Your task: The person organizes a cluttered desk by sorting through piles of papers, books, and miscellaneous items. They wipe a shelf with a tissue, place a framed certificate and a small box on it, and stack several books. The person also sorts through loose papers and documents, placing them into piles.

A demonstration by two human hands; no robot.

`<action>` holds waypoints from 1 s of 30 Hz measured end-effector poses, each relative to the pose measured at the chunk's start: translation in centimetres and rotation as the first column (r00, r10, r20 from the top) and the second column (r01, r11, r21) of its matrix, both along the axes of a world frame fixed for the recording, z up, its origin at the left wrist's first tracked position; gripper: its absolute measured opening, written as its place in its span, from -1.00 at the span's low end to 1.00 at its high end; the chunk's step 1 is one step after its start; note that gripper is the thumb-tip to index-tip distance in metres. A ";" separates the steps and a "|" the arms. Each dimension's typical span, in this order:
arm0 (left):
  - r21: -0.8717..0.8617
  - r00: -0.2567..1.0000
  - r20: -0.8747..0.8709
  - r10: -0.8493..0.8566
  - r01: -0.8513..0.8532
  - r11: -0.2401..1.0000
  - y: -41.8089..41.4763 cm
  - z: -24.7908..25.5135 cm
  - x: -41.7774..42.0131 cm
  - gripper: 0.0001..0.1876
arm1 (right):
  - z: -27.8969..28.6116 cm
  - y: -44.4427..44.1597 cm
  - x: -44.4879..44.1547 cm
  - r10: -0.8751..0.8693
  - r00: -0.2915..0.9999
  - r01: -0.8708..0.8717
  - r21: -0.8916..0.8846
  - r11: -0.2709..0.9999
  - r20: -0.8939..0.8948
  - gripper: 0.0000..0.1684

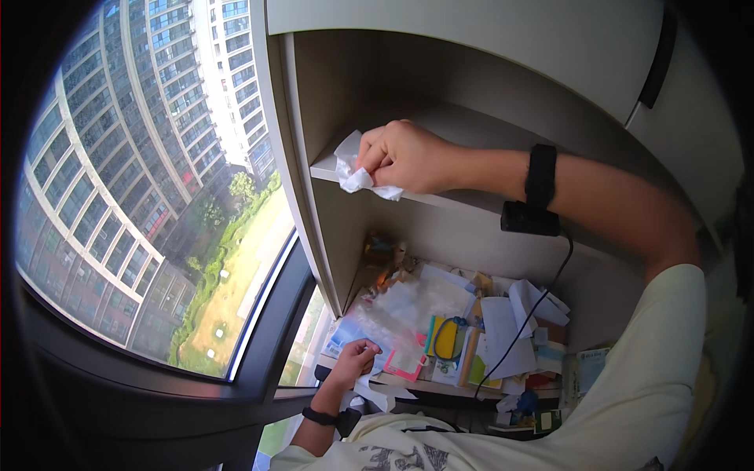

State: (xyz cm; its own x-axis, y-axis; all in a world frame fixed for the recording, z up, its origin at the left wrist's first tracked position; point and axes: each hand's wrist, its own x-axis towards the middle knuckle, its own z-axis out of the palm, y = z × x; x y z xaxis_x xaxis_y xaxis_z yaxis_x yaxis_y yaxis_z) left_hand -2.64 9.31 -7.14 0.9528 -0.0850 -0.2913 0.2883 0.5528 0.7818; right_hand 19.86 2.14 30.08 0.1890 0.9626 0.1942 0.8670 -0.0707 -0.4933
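Note:
My right hand point(406, 159) grips a crumpled white tissue point(353, 176) and presses it on the left end of a cabinet shelf's front edge point(323, 172). Parts of the tissue stick out on both sides of the fingers. Lower down, near the window, my left hand point(357, 360) is curled in a loose fist. White tissue paper point(377, 393) hangs from beneath its fingers, though the palm is hidden. The upper shelf point(489, 138) runs behind my right forearm.
Below the shelf, a cluttered desk holds plastic bags point(406, 300), loose papers point(506, 335), a yellow notebook point(445, 338) and a pink-framed card point(405, 365). A black cable point(539, 300) hangs from my right wrist device point(529, 218). At left stands a dark window frame point(268, 318).

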 end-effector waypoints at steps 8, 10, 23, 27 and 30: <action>0.022 0.998 -0.033 -0.049 0.050 0.999 -1.5 0.3 0.3 -0.84 | 2.3 -6.3 17.2 -0.421 0.839 0.382 0.178 0.907 0.346 -0.73; 0.020 0.998 -0.046 -0.035 0.036 0.999 -1.5 0.1 -0.1 -0.85 | 2.9 -6.6 20.2 -0.511 0.767 0.501 0.134 0.855 0.387 -0.73; -0.033 0.987 -0.095 0.127 -0.131 0.991 0.4 -1.6 -2.6 -0.84 | -0.4 -4.9 23.0 -0.632 0.774 0.633 -0.024 0.774 0.038 -0.71; -0.023 0.989 -0.082 0.122 -0.124 0.992 0.2 -1.0 -2.2 -0.83 | 0.0 -3.4 19.5 -0.549 0.834 0.544 -0.078 0.835 -0.059 -0.70; -0.034 0.993 -0.061 0.098 -0.100 0.994 0.1 -1.2 -1.9 -0.83 | -0.3 -2.0 16.1 -0.457 0.882 0.446 -0.104 0.889 -0.120 -0.71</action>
